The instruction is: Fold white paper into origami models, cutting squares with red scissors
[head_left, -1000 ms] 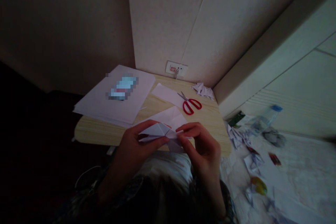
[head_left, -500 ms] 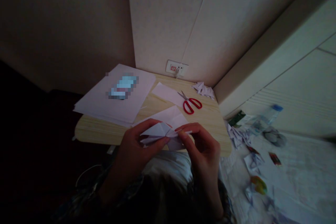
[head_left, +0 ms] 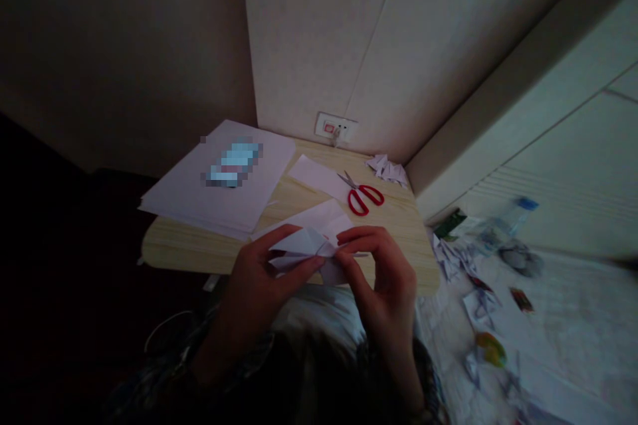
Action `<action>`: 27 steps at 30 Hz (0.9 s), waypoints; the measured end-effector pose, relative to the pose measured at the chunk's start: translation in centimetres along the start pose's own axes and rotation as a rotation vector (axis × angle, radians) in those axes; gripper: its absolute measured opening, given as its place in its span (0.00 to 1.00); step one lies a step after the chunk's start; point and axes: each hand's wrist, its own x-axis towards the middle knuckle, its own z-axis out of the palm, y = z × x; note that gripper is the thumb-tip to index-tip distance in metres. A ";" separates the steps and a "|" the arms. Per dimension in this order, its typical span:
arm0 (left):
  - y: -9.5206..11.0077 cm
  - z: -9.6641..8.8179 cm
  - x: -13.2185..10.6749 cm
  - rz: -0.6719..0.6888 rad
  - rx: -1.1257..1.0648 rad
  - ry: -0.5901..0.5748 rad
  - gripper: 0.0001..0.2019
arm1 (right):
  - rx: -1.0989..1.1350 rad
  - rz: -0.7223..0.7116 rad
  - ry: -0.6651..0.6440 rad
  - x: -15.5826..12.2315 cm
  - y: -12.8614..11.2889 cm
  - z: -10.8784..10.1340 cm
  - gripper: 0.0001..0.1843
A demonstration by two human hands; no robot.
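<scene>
Both my hands hold a folded piece of white paper (head_left: 305, 247) above the near edge of a small wooden table (head_left: 199, 249). My left hand (head_left: 259, 282) pinches its left side between thumb and fingers. My right hand (head_left: 381, 272) pinches the right side, its fingertips pressed on a fold near the middle. A flat white sheet (head_left: 323, 216) lies on the table just behind the folded piece.
A stack of white paper (head_left: 219, 179) covers the table's left. Red-handled scissors (head_left: 363, 197) lie on a paper strip (head_left: 314, 176), with crumpled paper (head_left: 386, 169) in the corner under a wall socket (head_left: 335, 127). At right, a bed holds paper scraps (head_left: 478, 305) and a plastic bottle (head_left: 508, 219).
My right fingers have slid left along the fold toward the middle of the paper. The folded piece has risen slightly; my left hand stays nearly in place.
</scene>
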 end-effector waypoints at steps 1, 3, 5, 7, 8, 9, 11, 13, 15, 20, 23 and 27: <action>0.1 0.1 0.0 -0.008 -0.003 0.001 0.06 | 0.018 0.016 0.007 0.0 0.0 0.1 0.06; 0.4 0.2 -0.1 -0.020 -0.009 -0.004 0.07 | 0.052 0.045 0.018 -0.1 0.0 0.2 0.06; 0.7 0.4 -0.1 -0.016 -0.003 -0.010 0.06 | 0.081 0.067 0.025 -0.1 0.0 0.3 0.07; 0.9 0.6 -0.2 -0.003 0.020 0.010 0.04 | 0.106 0.082 0.026 -0.1 0.0 0.3 0.07; 0.9 0.6 -0.3 0.002 0.035 0.026 0.04 | 0.114 0.087 0.027 -0.2 0.0 0.3 0.07; 1.0 0.7 -0.4 0.004 0.048 0.040 0.03 | 0.118 0.090 0.026 -0.2 -0.1 0.3 0.07; 1.0 0.7 -0.5 0.003 0.070 0.068 0.03 | 0.118 0.104 0.026 -0.2 -0.2 0.3 0.07; 1.0 0.6 -0.5 -0.005 0.097 0.075 0.03 | 0.123 0.124 0.033 -0.3 -0.3 0.4 0.06; 1.1 0.6 -0.6 -0.018 0.124 0.075 0.03 | 0.140 0.146 0.037 -0.2 -0.4 0.6 0.06; 1.2 0.5 -0.5 -0.035 0.143 0.072 0.04 | 0.167 0.175 0.044 -0.3 -0.5 0.8 0.06; 1.3 0.6 -0.5 -0.051 0.098 0.039 0.06 | 0.181 0.177 0.051 -0.3 -0.6 0.8 0.07; 1.4 0.7 -0.5 -0.066 0.120 0.024 0.07 | 0.219 0.202 0.062 -0.3 -0.6 0.8 0.07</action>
